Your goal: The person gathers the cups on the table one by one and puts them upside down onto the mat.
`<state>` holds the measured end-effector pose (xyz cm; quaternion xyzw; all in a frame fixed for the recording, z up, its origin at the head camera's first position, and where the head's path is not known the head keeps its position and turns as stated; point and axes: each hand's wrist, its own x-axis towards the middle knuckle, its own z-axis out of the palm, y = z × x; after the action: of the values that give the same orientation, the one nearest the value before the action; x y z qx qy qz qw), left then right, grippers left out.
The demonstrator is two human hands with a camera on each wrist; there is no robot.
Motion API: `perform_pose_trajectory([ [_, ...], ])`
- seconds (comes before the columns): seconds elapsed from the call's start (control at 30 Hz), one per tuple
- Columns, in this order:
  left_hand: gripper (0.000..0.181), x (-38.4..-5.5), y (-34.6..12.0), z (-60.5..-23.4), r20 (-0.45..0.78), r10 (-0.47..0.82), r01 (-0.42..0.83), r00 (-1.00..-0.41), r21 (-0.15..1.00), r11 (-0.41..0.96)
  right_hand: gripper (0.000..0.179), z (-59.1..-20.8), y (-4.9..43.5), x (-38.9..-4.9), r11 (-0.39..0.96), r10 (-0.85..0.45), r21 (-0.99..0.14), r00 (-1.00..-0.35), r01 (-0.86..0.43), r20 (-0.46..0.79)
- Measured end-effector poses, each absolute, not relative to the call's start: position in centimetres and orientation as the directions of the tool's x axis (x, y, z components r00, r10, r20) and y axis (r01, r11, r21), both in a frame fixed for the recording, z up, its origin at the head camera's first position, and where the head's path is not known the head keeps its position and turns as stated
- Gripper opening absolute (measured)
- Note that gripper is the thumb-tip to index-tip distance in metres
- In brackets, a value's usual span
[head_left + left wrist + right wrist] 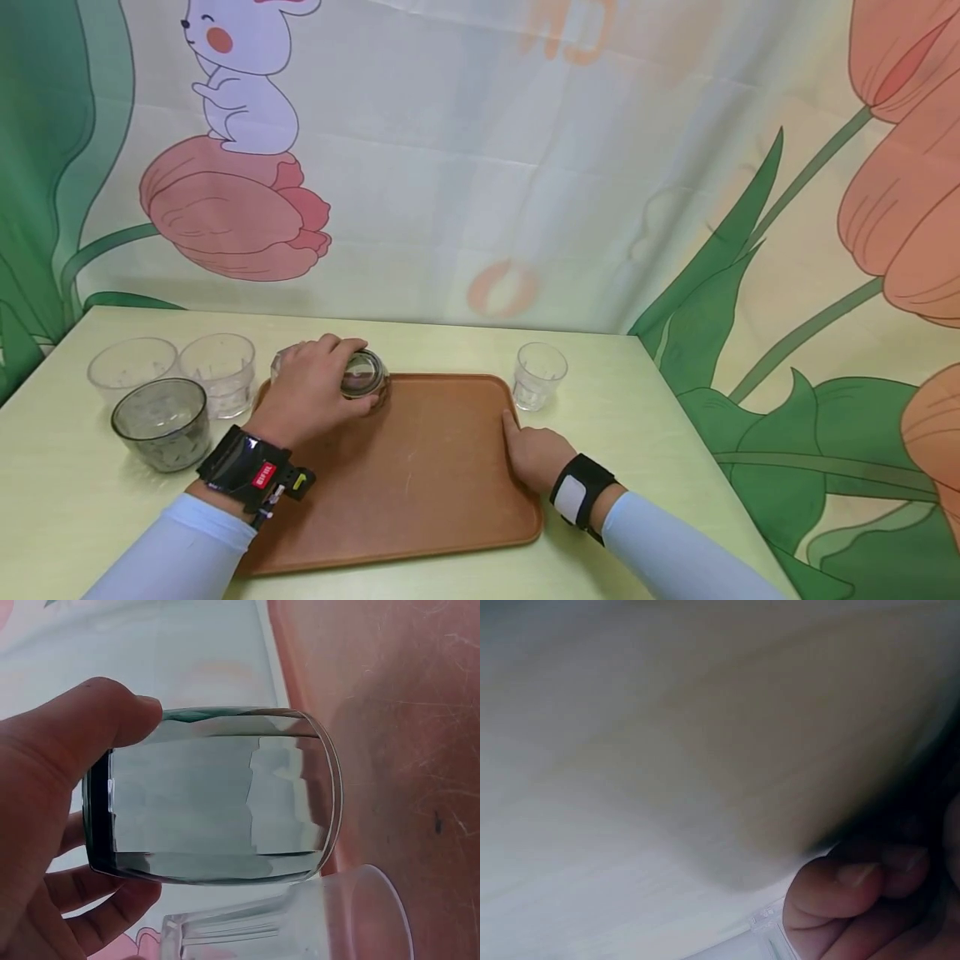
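Observation:
My left hand [318, 387] grips a grey-tinted glass [366, 375] from above at the far left corner of a brown tray [427, 492]. In the left wrist view the thumb [112, 712] and the fingers curl round this tinted glass [217, 799], with the tray [405, 735] beyond it. My right hand [528, 446] sits on the tray's right rim, thumb laid along the edge. The right wrist view is blurred and shows only curled fingers [855, 896]. A small clear glass [538, 375] stands on the table just beyond the right hand.
Left of the tray stand two clear cups [131, 367] [220, 373] and a dark tinted one [161, 421]. Another clear cup [300, 926] sits right beside the held glass. A printed cloth [480, 167] hangs behind the pale green table [660, 433].

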<state>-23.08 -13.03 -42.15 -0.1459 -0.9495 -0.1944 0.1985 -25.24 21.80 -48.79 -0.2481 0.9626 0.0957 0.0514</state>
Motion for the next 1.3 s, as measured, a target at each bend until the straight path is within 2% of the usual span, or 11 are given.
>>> perform_pose_trajectory([
  [0.9, 0.075, -24.0, -12.8, -42.8, 0.317, 0.173, 0.276, -0.933, 0.317, 0.907, 0.056, -49.0, 21.8, -25.5, 0.883, -0.425, 0.129, -0.885, -0.452, -0.190],
  [1.3, 0.071, -24.3, -12.5, -43.1, 0.296, 0.178, 0.264, -0.938, 0.285, 0.921, 0.053, -49.0, 21.9, -25.3, 0.863, -0.463, 0.151, -0.874, -0.482, -0.145],
])
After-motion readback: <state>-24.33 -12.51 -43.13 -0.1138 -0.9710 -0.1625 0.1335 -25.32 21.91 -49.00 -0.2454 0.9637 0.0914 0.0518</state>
